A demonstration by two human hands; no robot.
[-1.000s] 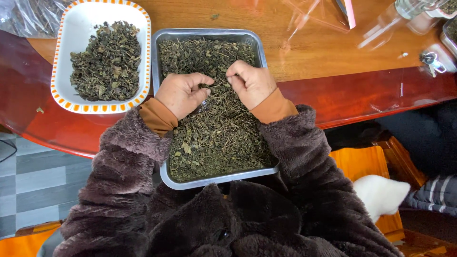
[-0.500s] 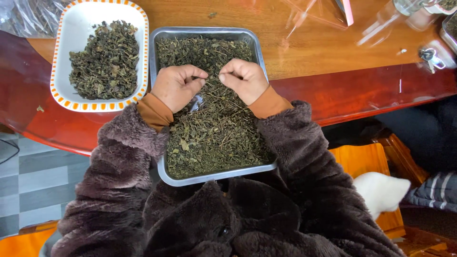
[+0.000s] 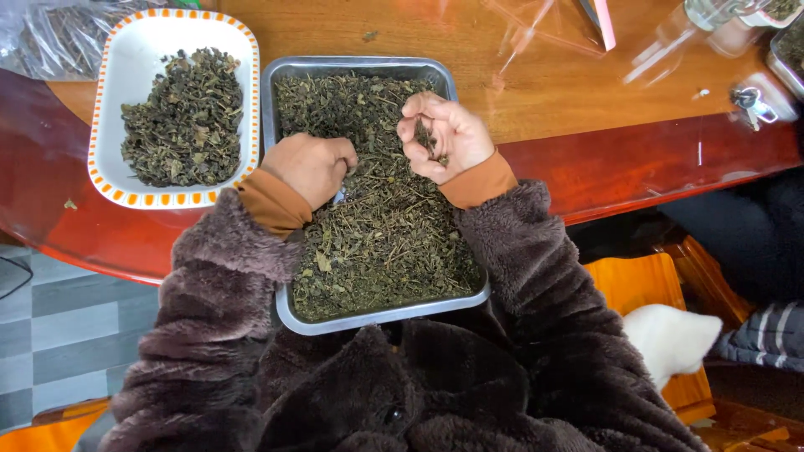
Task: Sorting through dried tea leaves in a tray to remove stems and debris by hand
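Observation:
A steel tray (image 3: 378, 318) full of dried green leaves and stems (image 3: 381, 238) rests half on the table edge, half on my lap. My left hand (image 3: 311, 166) is curled down into the leaves near the tray's left side, fingers closed in the pile. My right hand (image 3: 445, 136) is turned palm up above the tray, cupping a small pinch of dried leaves (image 3: 427, 138). Left of the tray stands a white oval dish with an orange-dotted rim (image 3: 107, 180) holding darker sorted leaves (image 3: 186, 117).
A glossy red-brown table edge (image 3: 653, 163) runs right of the tray. A clear plastic bag (image 3: 50, 33) lies at the back left, clear containers (image 3: 712, 25) and keys (image 3: 749, 100) at the back right. A white furry animal (image 3: 670, 339) sits by an orange stool (image 3: 628, 285).
My right hand has turned palm up and lifted with a pinch of leaves. My left hand has dropped from a pinch beside it down into the pile.

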